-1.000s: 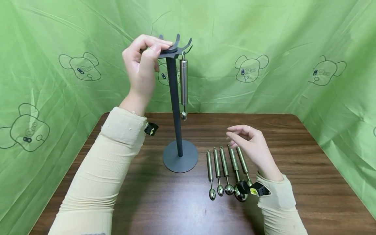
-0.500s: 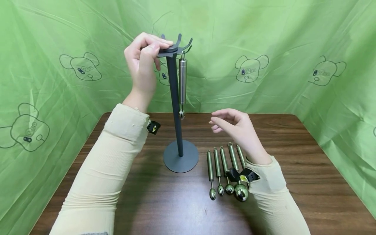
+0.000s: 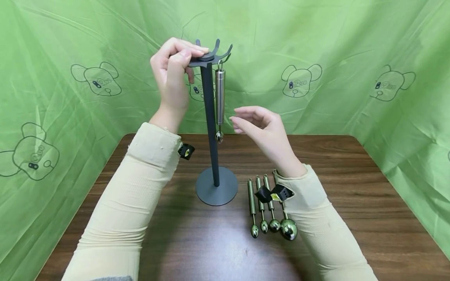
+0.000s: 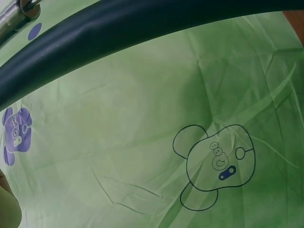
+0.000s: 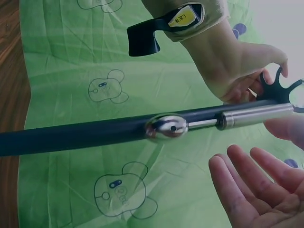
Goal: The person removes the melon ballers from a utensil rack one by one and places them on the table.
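Observation:
A dark grey stand (image 3: 209,113) with upturned hooks rises from a round base (image 3: 216,197). My left hand (image 3: 170,74) grips its top, with fingers over the centre disc and the thumb at the near side. From one hook a steel melon baller (image 3: 220,97) hangs scoop down; the right wrist view shows a hole in its scoop (image 5: 166,127). My right hand (image 3: 261,127) is just right of its lower end, fingers loosely bent and holding nothing. In the left wrist view the pole (image 4: 142,28) crosses the top, and the left hand is mostly hidden.
Several more melon ballers (image 3: 251,197) lie in a row on the wooden table (image 3: 190,242), right of the base, partly hidden by my right wrist and its black camera mount (image 3: 275,193). Green cloth (image 3: 337,47) with bear prints surrounds the table.
My right hand has moved up and left, from above the lying melon ballers to beside the hanging one. The left hand stays on the stand's top, which has shifted very slightly.

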`<state>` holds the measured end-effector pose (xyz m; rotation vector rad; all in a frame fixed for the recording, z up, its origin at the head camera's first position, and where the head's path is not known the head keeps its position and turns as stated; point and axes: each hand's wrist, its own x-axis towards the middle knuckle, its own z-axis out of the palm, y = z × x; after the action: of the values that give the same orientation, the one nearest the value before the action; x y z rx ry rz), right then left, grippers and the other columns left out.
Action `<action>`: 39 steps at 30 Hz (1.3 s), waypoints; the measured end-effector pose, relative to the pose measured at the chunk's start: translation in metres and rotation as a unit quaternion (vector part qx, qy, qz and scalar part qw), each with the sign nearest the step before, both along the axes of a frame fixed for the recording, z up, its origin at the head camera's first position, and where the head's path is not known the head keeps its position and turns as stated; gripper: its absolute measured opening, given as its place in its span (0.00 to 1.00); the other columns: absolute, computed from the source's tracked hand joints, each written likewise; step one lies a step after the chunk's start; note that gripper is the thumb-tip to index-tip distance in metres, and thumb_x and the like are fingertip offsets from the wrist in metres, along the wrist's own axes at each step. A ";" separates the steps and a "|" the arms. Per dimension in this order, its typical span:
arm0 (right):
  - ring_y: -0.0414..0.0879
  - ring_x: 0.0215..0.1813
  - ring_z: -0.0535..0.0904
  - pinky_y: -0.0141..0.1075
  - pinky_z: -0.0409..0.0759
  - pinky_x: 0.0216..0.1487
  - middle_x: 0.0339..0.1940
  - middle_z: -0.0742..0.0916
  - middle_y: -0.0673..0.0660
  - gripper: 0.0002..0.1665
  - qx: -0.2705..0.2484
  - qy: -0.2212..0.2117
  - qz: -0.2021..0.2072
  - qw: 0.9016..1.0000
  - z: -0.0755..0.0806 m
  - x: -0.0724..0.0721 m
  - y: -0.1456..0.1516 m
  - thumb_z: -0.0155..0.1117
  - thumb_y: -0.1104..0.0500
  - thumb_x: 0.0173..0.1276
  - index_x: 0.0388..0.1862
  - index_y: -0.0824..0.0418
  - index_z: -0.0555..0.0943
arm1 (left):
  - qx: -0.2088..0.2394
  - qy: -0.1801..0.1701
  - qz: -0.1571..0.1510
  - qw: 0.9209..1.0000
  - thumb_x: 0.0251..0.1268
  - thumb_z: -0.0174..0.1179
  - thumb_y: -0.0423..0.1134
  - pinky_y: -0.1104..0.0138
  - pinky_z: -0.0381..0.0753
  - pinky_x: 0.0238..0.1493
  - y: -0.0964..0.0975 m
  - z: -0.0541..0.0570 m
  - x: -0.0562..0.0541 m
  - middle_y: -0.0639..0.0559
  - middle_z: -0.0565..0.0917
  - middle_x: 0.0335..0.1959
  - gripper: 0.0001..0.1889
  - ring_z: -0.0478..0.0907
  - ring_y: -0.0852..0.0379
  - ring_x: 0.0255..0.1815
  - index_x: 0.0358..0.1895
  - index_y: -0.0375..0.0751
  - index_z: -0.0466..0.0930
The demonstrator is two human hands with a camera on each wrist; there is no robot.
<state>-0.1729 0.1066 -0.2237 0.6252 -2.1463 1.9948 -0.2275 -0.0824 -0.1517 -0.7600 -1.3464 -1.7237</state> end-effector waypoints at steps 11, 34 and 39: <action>0.45 0.38 0.86 0.36 0.85 0.44 0.42 0.90 0.55 0.19 -0.003 0.032 0.012 0.999 0.017 -0.011 -0.020 0.68 0.64 0.63 0.53 0.66 0.83 | 0.005 0.002 0.006 1.000 0.52 0.45 0.40 0.73 0.63 0.14 0.001 -0.001 -0.001 0.56 0.86 0.24 0.14 0.79 0.58 0.22 0.21 0.44 0.82; 0.44 0.28 0.83 0.36 0.85 0.34 0.32 0.88 0.53 0.14 -0.001 0.067 -0.008 0.998 0.030 0.000 -0.022 0.69 0.66 0.60 0.44 0.71 0.82 | 0.005 -0.009 0.009 1.000 0.52 0.46 0.39 0.73 0.61 0.14 0.002 0.000 0.001 0.56 0.86 0.24 0.14 0.80 0.57 0.23 0.21 0.44 0.82; 0.43 0.28 0.82 0.36 0.85 0.33 0.32 0.88 0.53 0.13 -0.014 0.085 -0.012 0.996 0.036 0.003 -0.020 0.68 0.68 0.60 0.44 0.73 0.82 | 0.003 -0.007 0.015 1.000 0.52 0.46 0.40 0.73 0.61 0.14 0.002 0.001 0.002 0.57 0.86 0.24 0.14 0.72 0.61 0.16 0.21 0.44 0.82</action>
<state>-0.1695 0.0870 -0.1874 0.7326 -2.0145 1.8830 -0.2257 -0.0808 -0.1511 -0.7220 -1.3541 -1.7111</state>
